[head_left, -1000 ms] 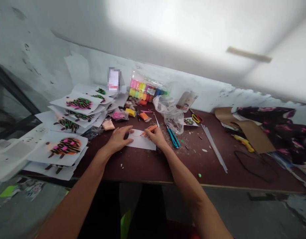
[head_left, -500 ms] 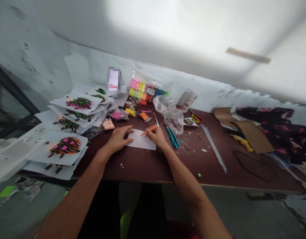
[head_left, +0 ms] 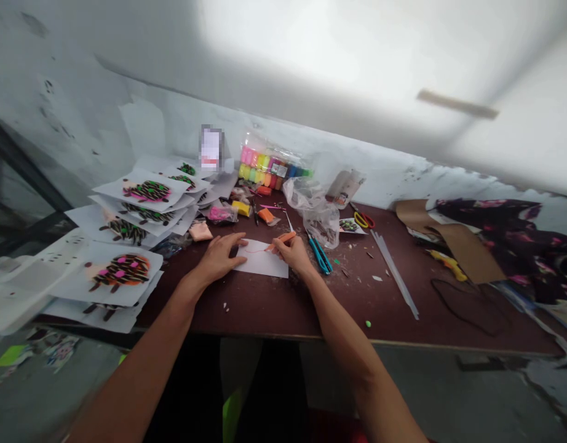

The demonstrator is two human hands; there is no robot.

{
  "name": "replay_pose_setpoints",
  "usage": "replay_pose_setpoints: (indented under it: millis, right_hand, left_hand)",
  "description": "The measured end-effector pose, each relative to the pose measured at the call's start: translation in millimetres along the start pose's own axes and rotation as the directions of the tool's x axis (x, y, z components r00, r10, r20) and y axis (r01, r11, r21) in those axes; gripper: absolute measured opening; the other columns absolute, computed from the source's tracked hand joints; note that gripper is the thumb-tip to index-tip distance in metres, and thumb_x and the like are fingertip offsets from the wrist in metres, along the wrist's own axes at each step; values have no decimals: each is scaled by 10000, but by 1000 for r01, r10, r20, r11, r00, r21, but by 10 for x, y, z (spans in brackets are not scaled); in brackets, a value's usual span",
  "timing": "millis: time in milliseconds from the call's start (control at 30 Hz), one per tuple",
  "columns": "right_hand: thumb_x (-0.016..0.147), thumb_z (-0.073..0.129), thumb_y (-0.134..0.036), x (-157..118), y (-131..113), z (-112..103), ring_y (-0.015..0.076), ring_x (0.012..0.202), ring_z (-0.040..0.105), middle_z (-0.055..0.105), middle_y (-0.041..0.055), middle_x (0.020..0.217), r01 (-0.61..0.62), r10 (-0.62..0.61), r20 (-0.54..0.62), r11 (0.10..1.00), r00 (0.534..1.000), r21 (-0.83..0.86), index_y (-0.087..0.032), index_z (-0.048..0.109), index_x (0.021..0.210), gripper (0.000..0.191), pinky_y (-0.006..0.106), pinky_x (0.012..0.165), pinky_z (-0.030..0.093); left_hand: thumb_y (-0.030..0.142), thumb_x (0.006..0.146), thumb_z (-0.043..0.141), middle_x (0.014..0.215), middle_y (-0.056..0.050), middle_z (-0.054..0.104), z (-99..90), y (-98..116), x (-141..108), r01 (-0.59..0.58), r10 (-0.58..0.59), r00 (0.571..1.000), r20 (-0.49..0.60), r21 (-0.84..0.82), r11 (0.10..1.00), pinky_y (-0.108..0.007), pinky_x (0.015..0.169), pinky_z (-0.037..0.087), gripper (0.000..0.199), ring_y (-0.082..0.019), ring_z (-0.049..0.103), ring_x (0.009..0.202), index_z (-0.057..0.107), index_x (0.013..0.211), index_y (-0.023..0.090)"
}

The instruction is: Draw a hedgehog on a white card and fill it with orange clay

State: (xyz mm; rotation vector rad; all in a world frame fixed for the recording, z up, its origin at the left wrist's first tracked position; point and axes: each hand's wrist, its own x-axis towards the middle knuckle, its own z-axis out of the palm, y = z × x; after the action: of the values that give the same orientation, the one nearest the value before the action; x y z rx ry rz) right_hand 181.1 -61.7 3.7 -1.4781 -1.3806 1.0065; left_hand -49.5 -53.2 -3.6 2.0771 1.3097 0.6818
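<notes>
Head view — yellow clay block (head_left: 241, 208) beyond left hand (head_left: 219, 255), pink packet (head_left: 220, 213) beside.

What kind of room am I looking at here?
Probably a small craft workspace: packs of coloured clay, yellow-and-red scissors and a stack of hedgehog pictures share the dark table.

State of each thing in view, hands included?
Left hand: open, on sheet
Right hand: gripping pen
Orange pen: held, tilted
White sheet: flat, orange line drawn
Plastic bag: crumpled
Animal pictures: loosely stacked
Glue gun: lying down
Yellow-red scissors: lying down, blades unclear
</notes>
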Motion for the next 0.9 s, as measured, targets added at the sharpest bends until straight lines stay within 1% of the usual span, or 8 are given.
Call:
replay_pose_setpoints:
  millis: [200, 300, 433, 567, 667, 900]
  right_hand:
    - [853, 618, -322, -16, 5, -32, 79, 416, 472, 619, -1, 514, -1, 1, -17, 999, 1000, -44, -166, 614, 596, 301, 183, 438, 388]
    - [851, 619, -326, -25, 0, -41, 83, 422, 484, 626, 3, 518, -7, 6, -23, 999, 1000, -47, -162, 627, 611, 291, 181, 438, 390]
    - [851, 594, -286, -40, -14, -53, 90, 424, 502, 635, 12, 527, -15, 12, -41, 998, 999, -59, -158, 634, 588, 295, 199, 465, 408]
    - [849, 591, -280, -57, -20, -79, 95, 429, 514, 623, 10, 512, -16, 13, -44, 997, 999, -78, -158, 639, 580, 300, 201, 473, 407]
    - [848, 591, -287, -68, -11, -106, 88, 432, 508, 613, 5, 498, -7, 3, -46, 995, 999, -96, -157, 635, 578, 303, 187, 471, 396]
    - [835, 592, -281, -80, 19, -140, 88, 422, 498, 650, 20, 540, 3, -8, -70, 997, 997, -81, -148, 649, 601, 275, 195, 474, 402]
  left_hand:
    - [310, 769, 661, 1325, -73, 695, 15, -17, 4, -2, 2, 1000, -10, -3, 1000, -533, 1194, 278, 669, -309, 533, 1340, 526, 1418, 220]
    - [321, 764, 664, 1325, -81, 695, 19, -23, 5, -5, 5, 1000, -10, -11, 1000, -541, 1196, 273, 679, -313, 529, 1342, 521, 1417, 204]
    - [331, 761, 665, 1318, -82, 699, 17, -19, 5, 0, 0, 1000, -8, -15, 1000, -548, 1199, 263, 685, -316, 528, 1344, 517, 1416, 194]
    - [324, 767, 655, 1323, -89, 695, 17, -16, 5, 5, -5, 1000, -8, -11, 1000, -544, 1203, 259, 676, -311, 529, 1345, 518, 1414, 185]
    - [330, 768, 655, 1323, -85, 695, 17, -15, 5, 3, -3, 1000, -11, -11, 1000, -540, 1205, 260, 675, -308, 532, 1343, 520, 1415, 191]
    - [326, 756, 655, 1307, -82, 705, 19, -7, 0, 1, -1, 1000, -21, -6, 1000, -538, 1199, 273, 684, -304, 541, 1335, 521, 1414, 198]
